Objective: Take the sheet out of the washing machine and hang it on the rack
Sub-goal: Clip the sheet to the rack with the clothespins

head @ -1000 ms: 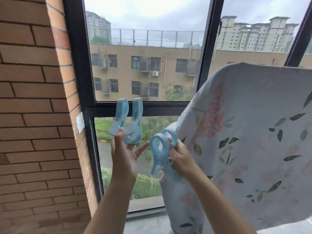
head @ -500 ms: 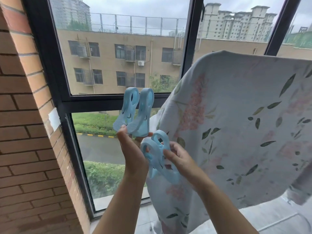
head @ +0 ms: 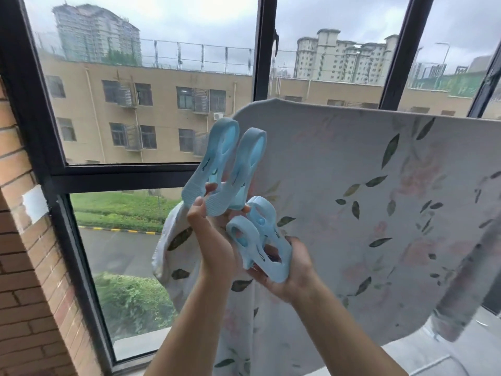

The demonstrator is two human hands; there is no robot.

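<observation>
— How many pegs are seen?
— Two light-blue pegs are counted, one in each hand. Each is made of two looped arms.

— How are they held?
— The upper peg (head: 230, 169) is pinched at its ribbed ends by the left hand (head: 214, 240), whose fingers are curled. Its two loops stand apart and point up. The lower peg (head: 260, 240) is gripped by the right hand (head: 292, 270), with fingers wrapped round its lower end and its loops pointing up and left. The pegs lie just beside each other; whether they touch cannot be told.

— Where is the sheet?
— One sheet (head: 352, 213), pale and printed with leaves and pink flowers, is draped at the right behind both hands. Its support is hidden under the cloth. Its left edge hangs down.

— What else is counted?
— One dark-framed window (head: 264, 50) is seen at the far side. One brick wall (head: 21, 267) stands at the left, with one white patch (head: 35, 203) stuck on it.
</observation>
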